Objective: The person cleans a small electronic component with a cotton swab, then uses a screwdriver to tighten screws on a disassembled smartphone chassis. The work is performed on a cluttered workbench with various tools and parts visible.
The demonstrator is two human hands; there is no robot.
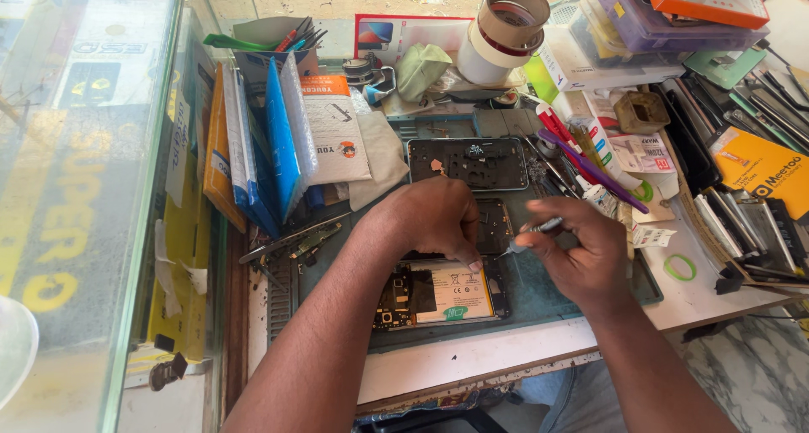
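An opened phone (438, 294) lies on a dark green work mat (539, 294), its battery and circuit board showing. My left hand (430, 218) presses down on the phone's upper part, fingers curled, thumb touching the battery's top edge. My right hand (581, 252) is shut on a small screwdriver (531, 231), whose tip points left toward the phone's upper right corner near my left thumb. A separate phone frame (468, 163) lies further back on the mat.
Packages and flat boxes (278, 147) stand at the left beside a glass case (84, 189). Tape rolls (506, 24), pens and tweezers (581, 159), tool rows (750, 222) and plastic boxes (657, 24) crowd the back and right. A green ring (679, 267) lies by the bench edge.
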